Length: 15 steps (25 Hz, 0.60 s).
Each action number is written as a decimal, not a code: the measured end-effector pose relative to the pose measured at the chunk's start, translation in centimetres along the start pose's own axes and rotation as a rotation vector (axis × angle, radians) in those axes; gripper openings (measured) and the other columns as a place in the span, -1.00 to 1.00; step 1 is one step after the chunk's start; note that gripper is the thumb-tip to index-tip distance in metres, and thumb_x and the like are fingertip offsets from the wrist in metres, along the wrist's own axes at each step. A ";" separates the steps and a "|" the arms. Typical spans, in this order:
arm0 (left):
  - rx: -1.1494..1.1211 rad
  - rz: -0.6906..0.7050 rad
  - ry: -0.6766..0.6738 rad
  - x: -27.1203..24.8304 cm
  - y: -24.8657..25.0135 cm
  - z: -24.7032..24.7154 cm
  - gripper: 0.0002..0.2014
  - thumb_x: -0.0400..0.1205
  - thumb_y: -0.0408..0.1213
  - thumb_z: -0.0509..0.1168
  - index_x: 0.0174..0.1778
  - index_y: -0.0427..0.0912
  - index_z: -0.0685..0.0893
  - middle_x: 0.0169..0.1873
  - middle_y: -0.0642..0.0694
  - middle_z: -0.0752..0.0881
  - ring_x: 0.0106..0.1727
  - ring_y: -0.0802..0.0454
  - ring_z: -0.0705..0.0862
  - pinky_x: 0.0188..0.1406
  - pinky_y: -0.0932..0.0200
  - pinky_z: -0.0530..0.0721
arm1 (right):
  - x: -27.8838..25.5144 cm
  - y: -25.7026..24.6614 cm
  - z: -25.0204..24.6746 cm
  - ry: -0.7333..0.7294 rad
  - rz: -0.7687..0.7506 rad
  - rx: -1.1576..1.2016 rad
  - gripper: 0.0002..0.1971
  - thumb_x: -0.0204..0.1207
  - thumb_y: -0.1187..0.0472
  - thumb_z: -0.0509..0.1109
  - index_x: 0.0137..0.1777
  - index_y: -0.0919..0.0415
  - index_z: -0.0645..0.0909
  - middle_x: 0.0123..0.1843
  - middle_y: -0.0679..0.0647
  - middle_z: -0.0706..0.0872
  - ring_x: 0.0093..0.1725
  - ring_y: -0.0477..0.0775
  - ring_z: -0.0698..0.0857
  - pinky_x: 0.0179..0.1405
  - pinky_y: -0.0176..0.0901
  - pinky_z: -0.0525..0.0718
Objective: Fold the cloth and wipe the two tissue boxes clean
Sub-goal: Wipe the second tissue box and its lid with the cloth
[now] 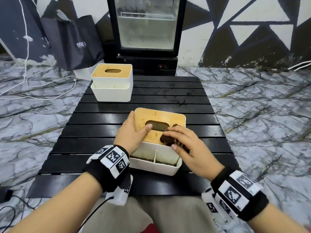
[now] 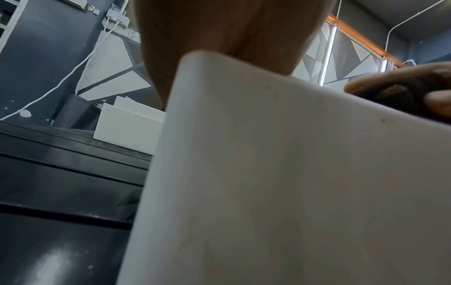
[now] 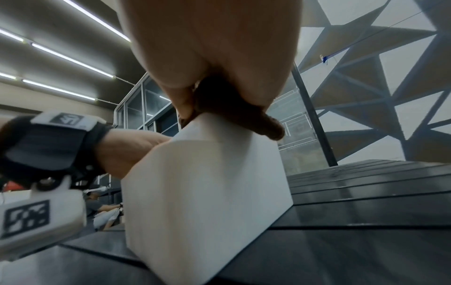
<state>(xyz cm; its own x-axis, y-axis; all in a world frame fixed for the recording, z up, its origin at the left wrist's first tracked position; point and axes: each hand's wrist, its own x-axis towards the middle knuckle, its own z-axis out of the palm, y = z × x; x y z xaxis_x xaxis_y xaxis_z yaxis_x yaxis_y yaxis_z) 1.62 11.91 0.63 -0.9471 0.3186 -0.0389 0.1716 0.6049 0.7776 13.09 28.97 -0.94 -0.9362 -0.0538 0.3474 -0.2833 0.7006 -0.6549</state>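
Observation:
The near tissue box [image 1: 158, 163] is white with a bamboo lid [image 1: 158, 115] and stands mid-table. My left hand [image 1: 137, 125] holds its left edge, thumb lying on the lid beside the slot. My right hand [image 1: 178, 138] grips a folded dark brown cloth [image 1: 166, 139] and presses it on the lid's near right corner. In the right wrist view the cloth [image 3: 234, 110] bulges from under the right hand [image 3: 214, 48] on the box's top edge [image 3: 207, 183]. In the left wrist view the box wall [image 2: 268, 173] fills the frame. A second matching tissue box [image 1: 111, 91] stands at the table's far left.
The black slatted table [image 1: 101, 148] is low, with marble-patterned floor around it. A glass-door fridge [image 1: 146, 31] stands behind the table, a black bag [image 1: 75, 42] to its left. White cables [image 1: 50, 78] lie on the floor at left.

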 end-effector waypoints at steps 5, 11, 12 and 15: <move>0.024 0.032 -0.012 0.2 -0.3 -0.2 -0.20 0.56 0.08 0.32 0.64 -0.06 0.08 0.54 -0.09 0.36 0.50 -0.08 0.40 0.42 0.06 0.39 | 2.5 1.0 -1.2 -0.026 0.012 -0.017 -0.63 0.53 0.22 0.20 0.32 0.02 0.52 0.27 -0.13 0.51 0.33 -0.15 0.41 0.40 -0.36 0.26; 0.025 0.032 -0.029 0.3 -0.2 -0.1 -0.18 0.55 0.09 0.32 0.64 -0.06 0.06 0.55 -0.09 0.32 0.51 -0.06 0.38 0.42 0.08 0.36 | 5.9 2.7 -2.0 0.014 0.122 -0.031 -0.64 0.55 0.35 0.25 0.31 0.03 0.53 0.29 -0.03 0.54 0.34 0.00 0.45 0.43 -0.07 0.36; 0.052 0.050 -0.024 0.2 -0.2 -0.2 -0.18 0.56 0.11 0.29 0.64 -0.09 0.04 0.58 -0.10 0.27 0.55 -0.06 0.32 0.46 0.07 0.32 | 5.9 2.7 -2.0 0.016 0.132 -0.028 -0.63 0.55 0.35 0.25 0.31 0.04 0.53 0.30 -0.01 0.54 0.34 0.00 0.45 0.43 -0.09 0.35; 0.183 0.210 0.002 -1.3 -0.6 -0.4 -0.06 0.50 0.40 0.05 0.65 -0.13 -0.03 0.65 -0.11 0.02 0.65 -0.02 0.07 0.58 0.08 0.09 | 5.7 2.0 -1.7 0.051 0.167 -0.020 -0.64 0.54 0.37 0.26 0.30 0.07 0.54 0.29 0.00 0.54 0.33 0.00 0.46 0.38 -0.24 0.31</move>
<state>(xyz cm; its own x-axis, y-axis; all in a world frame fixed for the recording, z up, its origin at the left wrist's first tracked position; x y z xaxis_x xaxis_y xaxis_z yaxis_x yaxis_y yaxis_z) 2.66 10.84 0.48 -0.8862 0.4493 0.1127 0.4101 0.6479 0.6420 7.58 31.23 0.84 -0.9580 0.1000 0.2689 -0.1202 0.7111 -0.6927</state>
